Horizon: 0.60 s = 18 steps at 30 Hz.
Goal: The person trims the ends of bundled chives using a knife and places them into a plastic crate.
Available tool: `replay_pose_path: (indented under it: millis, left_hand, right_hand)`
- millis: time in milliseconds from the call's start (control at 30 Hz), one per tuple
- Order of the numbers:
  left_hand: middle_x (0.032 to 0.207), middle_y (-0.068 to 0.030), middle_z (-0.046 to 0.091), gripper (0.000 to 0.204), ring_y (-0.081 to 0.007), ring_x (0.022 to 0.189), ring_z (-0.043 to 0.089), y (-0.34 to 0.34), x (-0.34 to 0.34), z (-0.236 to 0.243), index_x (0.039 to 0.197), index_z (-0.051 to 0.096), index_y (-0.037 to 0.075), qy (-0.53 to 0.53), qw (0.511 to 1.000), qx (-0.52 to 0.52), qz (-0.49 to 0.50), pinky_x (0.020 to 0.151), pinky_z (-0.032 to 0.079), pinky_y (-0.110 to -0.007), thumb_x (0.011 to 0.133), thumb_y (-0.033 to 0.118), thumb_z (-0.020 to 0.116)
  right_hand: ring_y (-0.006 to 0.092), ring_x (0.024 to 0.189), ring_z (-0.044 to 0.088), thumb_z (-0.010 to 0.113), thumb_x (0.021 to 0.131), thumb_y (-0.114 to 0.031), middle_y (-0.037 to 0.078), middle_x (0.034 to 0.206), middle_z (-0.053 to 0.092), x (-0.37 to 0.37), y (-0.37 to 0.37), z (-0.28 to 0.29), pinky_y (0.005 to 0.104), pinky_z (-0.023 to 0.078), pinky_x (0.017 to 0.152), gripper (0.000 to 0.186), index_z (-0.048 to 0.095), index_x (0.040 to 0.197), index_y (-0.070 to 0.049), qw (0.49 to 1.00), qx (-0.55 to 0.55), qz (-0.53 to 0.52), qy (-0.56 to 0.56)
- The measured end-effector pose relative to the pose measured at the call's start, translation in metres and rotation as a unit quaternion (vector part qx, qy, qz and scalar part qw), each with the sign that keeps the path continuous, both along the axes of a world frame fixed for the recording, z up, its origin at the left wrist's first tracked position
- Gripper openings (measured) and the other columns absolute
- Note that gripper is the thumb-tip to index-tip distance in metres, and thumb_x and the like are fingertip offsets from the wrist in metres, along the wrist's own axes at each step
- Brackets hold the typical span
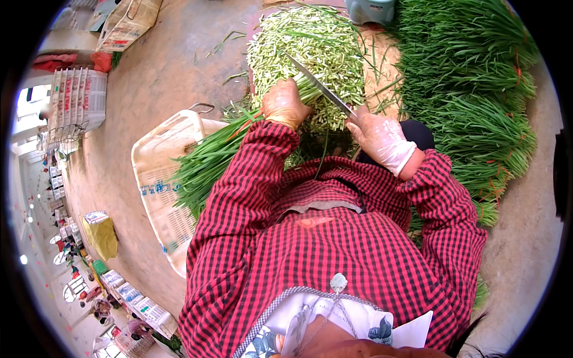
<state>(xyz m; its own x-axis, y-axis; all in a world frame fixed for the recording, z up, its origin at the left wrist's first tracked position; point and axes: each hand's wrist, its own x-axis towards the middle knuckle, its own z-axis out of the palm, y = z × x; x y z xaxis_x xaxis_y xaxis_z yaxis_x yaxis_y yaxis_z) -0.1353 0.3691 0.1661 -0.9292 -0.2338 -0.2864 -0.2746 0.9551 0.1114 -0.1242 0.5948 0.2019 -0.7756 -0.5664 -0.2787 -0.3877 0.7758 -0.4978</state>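
My left hand (285,102), in a thin pale glove, is closed around a bunch of garlic chives (212,160) tied with an orange-red band. The pale stem ends point away to the upper right, and the green leaves trail to the lower left over a cream plastic crate (156,206). My right hand (382,140), in a whitish glove, grips a long knife (325,90). Its blade lies slantwise across the stem ends, just right of my left hand. Beyond both hands spreads a heap of short cut stem pieces (304,39). The knife handle is mostly hidden in my fist.
Several banded chive bundles (465,113) lie along the right. A grey-blue plastic stool (371,11) stands at the far edge beside a tan board (382,65). Stacked white crates (83,98) and a yellow sack (100,235) stand on the left. Other people (137,329) are at lower left.
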Motion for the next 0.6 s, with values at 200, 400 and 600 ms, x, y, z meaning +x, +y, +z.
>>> replay_pose_path:
  millis: [200,400,600]
  left_hand:
    - [0.106,-0.0170,0.066,0.052,-0.0325,0.100,0.066,0.002,0.004,-0.007,0.103,0.065,0.003,0.019,1.000,0.000,-0.020,0.086,0.054,-0.042,0.064,0.032,0.083]
    - [0.108,-0.0163,0.066,0.062,-0.0338,0.102,0.065,0.002,0.003,-0.015,0.111,0.061,0.007,-0.003,1.000,-0.008,-0.024,0.087,0.052,-0.044,0.064,0.041,0.082]
    - [0.107,-0.0171,0.068,0.065,-0.0337,0.103,0.065,-0.012,0.001,-0.007,0.115,0.060,0.007,0.010,0.999,0.042,-0.010,0.087,0.052,-0.043,0.063,0.040,0.082]
  right_hand:
    - [0.0413,0.082,0.066,0.050,0.097,-0.033,0.022,0.083,0.067,-0.022,-0.010,-0.004,0.0513,0.051,0.073,0.033,0.053,0.105,-0.001,0.998,0.013,0.034,-0.043]
    - [0.0371,0.089,0.069,0.048,0.096,-0.027,0.023,0.093,0.070,-0.043,-0.067,-0.064,0.0463,0.054,0.078,0.036,0.054,0.110,0.005,0.997,0.028,0.009,-0.070]
    - [0.0371,0.089,0.070,0.051,0.093,-0.023,0.022,0.093,0.071,-0.044,-0.086,-0.104,0.0473,0.055,0.078,0.030,0.052,0.112,0.001,0.998,0.036,-0.042,-0.031]
